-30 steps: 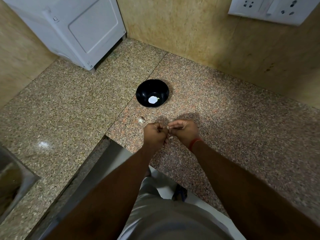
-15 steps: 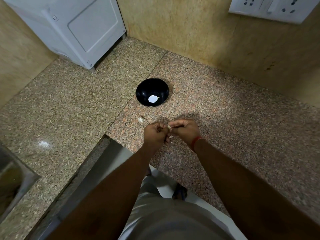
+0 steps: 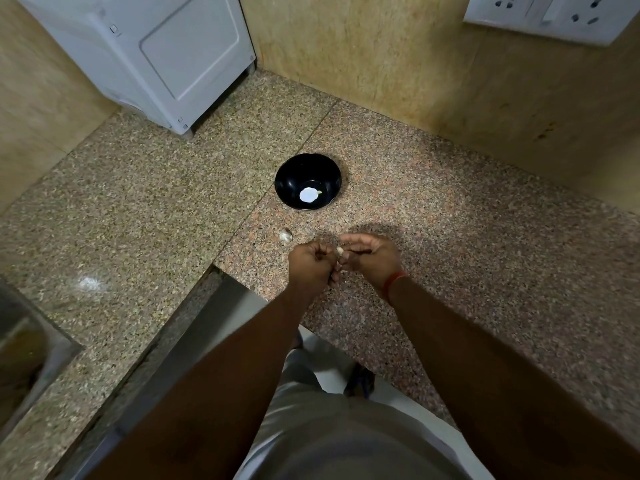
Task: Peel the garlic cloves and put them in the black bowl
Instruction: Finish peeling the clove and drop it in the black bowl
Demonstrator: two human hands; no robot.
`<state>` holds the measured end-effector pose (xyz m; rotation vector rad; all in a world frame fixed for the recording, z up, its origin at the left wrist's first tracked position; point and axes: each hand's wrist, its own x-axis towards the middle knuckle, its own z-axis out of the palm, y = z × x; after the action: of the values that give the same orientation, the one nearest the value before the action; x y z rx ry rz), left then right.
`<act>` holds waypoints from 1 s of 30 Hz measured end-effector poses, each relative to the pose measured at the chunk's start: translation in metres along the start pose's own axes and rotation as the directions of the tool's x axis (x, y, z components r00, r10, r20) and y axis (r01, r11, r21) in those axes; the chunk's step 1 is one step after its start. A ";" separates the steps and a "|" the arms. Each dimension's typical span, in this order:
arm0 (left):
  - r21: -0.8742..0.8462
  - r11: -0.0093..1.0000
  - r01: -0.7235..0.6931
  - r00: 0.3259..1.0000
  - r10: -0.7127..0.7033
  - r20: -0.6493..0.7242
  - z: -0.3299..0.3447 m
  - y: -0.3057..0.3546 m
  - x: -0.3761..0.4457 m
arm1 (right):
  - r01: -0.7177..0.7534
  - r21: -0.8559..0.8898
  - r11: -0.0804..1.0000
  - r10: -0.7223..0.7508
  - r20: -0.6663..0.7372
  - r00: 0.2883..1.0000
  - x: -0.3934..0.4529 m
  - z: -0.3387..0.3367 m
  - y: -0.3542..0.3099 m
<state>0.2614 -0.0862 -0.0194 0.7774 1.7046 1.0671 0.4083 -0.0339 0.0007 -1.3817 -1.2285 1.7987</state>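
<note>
A black bowl (image 3: 308,181) stands on the granite counter with a small pale clove and a bright reflection inside. Just in front of it my left hand (image 3: 311,265) and my right hand (image 3: 370,254) meet fingertip to fingertip, both curled and pinching one small pale garlic clove (image 3: 340,251) between them. Most of that clove is hidden by the fingers. Another garlic clove (image 3: 286,234), still in its skin, lies on the counter to the left of my hands.
A white appliance (image 3: 166,60) stands in the back left corner. A socket panel (image 3: 550,15) sits on the right wall. A steel sink (image 3: 24,344) is at the far left. The counter edge (image 3: 221,271) cuts in just below my hands.
My hands have stayed in the same spot, working the clove; the pale clove now shows a little more between the fingertips.
</note>
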 end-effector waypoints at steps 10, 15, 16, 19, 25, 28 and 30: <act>0.073 0.997 0.033 0.999 -0.033 0.002 -0.002 0.000 -0.001 | -0.033 -0.047 0.998 0.032 -0.013 0.999 0.006 0.003 0.007; 0.050 0.998 0.023 0.999 -0.025 0.041 -0.002 0.000 0.000 | 0.031 -0.172 0.985 -0.042 -0.062 0.997 0.009 0.005 0.013; 0.031 0.999 0.029 0.999 -0.030 0.041 -0.002 0.000 0.000 | 0.049 -0.210 0.977 -0.065 -0.069 0.995 0.010 0.006 0.014; -0.061 0.996 0.059 0.998 -0.057 0.037 -0.001 0.001 -0.001 | 0.109 -0.303 0.947 -0.136 -0.070 0.988 0.012 0.007 0.016; -0.197 0.974 0.114 0.993 -0.118 -0.008 0.000 0.004 0.001 | 0.250 -0.497 0.831 -0.309 -0.038 0.950 0.009 0.008 0.010; -0.224 0.966 0.133 0.991 -0.137 -0.002 0.001 0.005 0.001 | 0.302 -0.547 0.781 -0.360 0.002 0.933 0.008 0.008 0.009; -0.214 0.967 0.138 0.990 -0.142 -0.007 0.000 0.005 0.002 | 0.324 -0.572 0.753 -0.374 0.033 0.927 0.008 0.008 0.010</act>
<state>0.2613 -0.0826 -0.0160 0.5033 1.6063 1.1405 0.3988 -0.0338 -0.0116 -1.3794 -1.9375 1.1357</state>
